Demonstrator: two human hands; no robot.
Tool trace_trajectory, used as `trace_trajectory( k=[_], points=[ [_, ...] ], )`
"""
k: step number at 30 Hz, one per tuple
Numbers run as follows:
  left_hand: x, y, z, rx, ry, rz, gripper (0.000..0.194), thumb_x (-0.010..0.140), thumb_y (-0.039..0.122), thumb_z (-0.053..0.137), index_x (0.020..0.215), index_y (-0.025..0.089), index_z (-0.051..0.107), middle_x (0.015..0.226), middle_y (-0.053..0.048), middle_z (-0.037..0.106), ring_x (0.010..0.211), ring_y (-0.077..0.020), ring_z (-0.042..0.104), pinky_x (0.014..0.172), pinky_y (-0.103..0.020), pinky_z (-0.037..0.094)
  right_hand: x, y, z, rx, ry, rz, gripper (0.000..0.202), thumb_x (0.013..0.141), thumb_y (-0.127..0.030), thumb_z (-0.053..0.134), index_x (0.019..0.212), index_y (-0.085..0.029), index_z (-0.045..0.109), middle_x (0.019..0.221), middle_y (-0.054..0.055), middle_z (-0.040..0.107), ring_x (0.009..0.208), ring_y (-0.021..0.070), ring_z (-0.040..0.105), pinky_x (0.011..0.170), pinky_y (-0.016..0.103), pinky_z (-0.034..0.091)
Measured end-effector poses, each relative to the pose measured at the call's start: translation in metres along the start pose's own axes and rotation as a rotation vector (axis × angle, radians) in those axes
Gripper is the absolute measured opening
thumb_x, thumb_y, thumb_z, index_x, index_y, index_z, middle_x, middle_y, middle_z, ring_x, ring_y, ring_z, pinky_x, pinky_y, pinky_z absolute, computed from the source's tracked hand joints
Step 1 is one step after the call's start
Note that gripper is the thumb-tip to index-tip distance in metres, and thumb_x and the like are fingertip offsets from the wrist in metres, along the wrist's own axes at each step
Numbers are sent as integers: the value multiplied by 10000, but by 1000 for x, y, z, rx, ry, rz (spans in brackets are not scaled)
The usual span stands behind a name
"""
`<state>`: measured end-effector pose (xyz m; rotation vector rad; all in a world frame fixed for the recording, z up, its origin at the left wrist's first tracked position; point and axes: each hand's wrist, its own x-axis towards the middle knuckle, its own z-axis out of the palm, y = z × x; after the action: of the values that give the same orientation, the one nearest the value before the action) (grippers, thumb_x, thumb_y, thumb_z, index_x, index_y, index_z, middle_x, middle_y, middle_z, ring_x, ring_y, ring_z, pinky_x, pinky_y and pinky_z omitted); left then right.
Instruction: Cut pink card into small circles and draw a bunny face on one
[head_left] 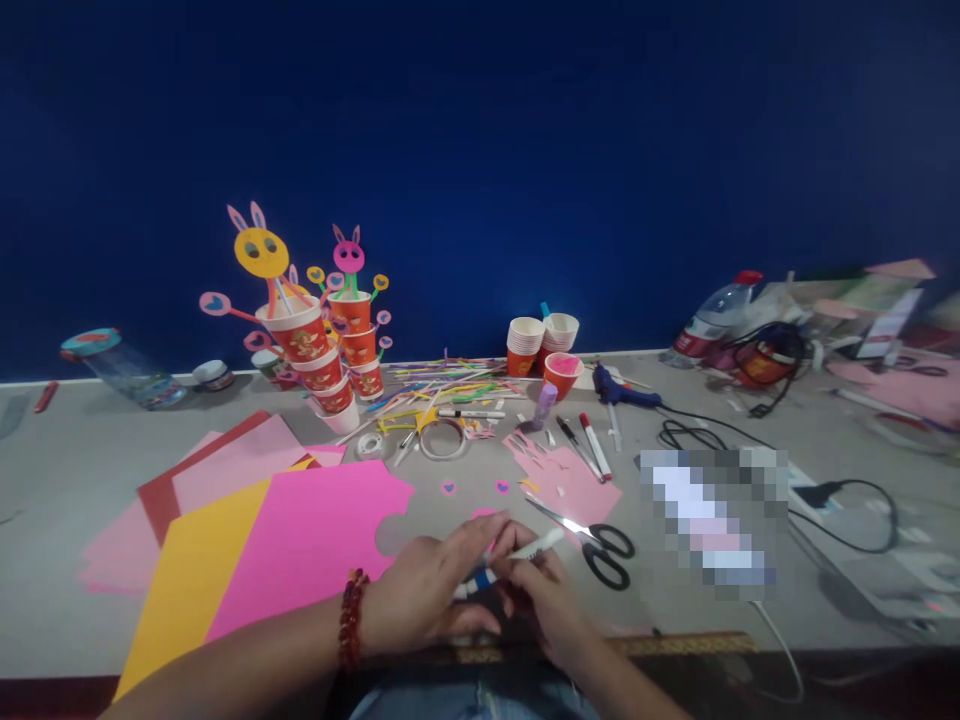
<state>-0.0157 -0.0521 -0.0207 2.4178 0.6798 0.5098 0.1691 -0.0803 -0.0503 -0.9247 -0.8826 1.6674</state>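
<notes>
Two hands [416,590] [551,605] hold one white marker [538,545] near two hearts [448,488] [502,488].

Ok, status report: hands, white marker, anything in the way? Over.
Right hand holding white marker; left hand beside it, grip partly hidden. Marker's white end exposed. Scissors lying just beyond right hand, seemingly not blocking.

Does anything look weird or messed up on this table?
Yes, two papers. The bright pink sheet on the left has rounded bites missing from its right edge, unlike the straight-edged yellow sheet. The pale pink scrap by the scissors is ragged.
</notes>
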Motion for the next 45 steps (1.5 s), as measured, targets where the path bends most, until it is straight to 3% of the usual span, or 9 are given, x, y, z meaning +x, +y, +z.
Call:
trace_trajectory(
  k=[7, 15, 22, 26, 30, 34, 36, 41, 45],
  points=[
    [1, 8, 4, -62, 116, -22, 608, 1015, 341, 428, 1543, 309, 126, 1514, -118, 445, 1363, -250, 478, 1062, -382, 481, -4, 11, 17, 67, 93, 26, 231, 741, -393, 684, 749, -212, 540, 574, -77, 437, 476, 89, 382, 453, 196, 320],
    [13, 9, 5, -63, 151, -5, 530, 1021, 272, 403, 1523, 270, 236, 1473, -103, 491, 1327, -205, 511, 1057, -341, 490, -3, 20, 13, 13, 139, -23, 226, 787, -423, 617, 760, -213, 537, 522, -68, 452, 452, 96, 359, 446, 212, 272],
    [43, 18, 2, 45, 141, -51, 515, 992, 199, 394, 1498, 233, 303, 1520, -120, 426, 1282, -217, 547, 997, -349, 531, 12, -5, 8, 110, 278, -47, 314, 672, -444, 760, 776, -230, 554, 593, -54, 494, 487, 106, 410, 457, 222, 337],
    [58, -3, -4, 199, 104, -133, 557, 980, 188, 378, 1519, 231, 246, 1403, -116, 563, 986, -190, 693, 835, -316, 579, 18, -25, -1, 124, 169, -10, 402, 753, -587, 699, 817, -215, 562, 565, -50, 516, 428, 77, 346, 404, 196, 225],
    [71, -43, -16, 465, 43, -234, 554, 946, 148, 383, 1493, 213, 325, 1378, -113, 584, 1000, -210, 681, 839, -323, 552, 11, -44, -36, -238, 141, -39, 398, 816, -565, 646, 987, -207, 616, 632, -16, 609, 450, 91, 404, 427, 200, 231],
    [90, -75, -17, 670, -51, -251, 491, 908, 113, 431, 1395, 164, 471, 1250, -111, 658, 1057, -213, 654, 904, -320, 509, 14, -71, -89, -832, 262, -304, 306, 898, -476, 533, 760, -213, 606, 656, 1, 593, 574, 150, 509, 545, 258, 390],
    [101, -84, -12, 704, -45, -241, 454, 905, 111, 444, 1354, 139, 507, 1213, -129, 665, 1104, -231, 626, 949, -350, 481, 24, -85, -112, -1140, 317, -360, 270, 920, -422, 485, 789, -226, 616, 713, 21, 637, 657, 192, 572, 600, 285, 419],
    [117, -92, -4, 753, -15, -189, 397, 928, 108, 433, 1315, 120, 522, 1169, -141, 656, 1129, -249, 588, 974, -388, 446, 58, -101, -136, -1758, 475, -137, 189, 939, -291, 472, 1024, -212, 622, 883, 62, 720, 766, 218, 671, 632, 281, 423],
    [115, -94, -10, 773, -4, -154, 362, 954, 97, 404, 1293, 110, 529, 1209, -160, 623, 1148, -263, 562, 982, -423, 425, 81, -95, -135, -1877, 425, -79, 267, 923, -240, 525, 1168, -171, 605, 965, 132, 721, 811, 260, 691, 631, 293, 429]
  ],
)
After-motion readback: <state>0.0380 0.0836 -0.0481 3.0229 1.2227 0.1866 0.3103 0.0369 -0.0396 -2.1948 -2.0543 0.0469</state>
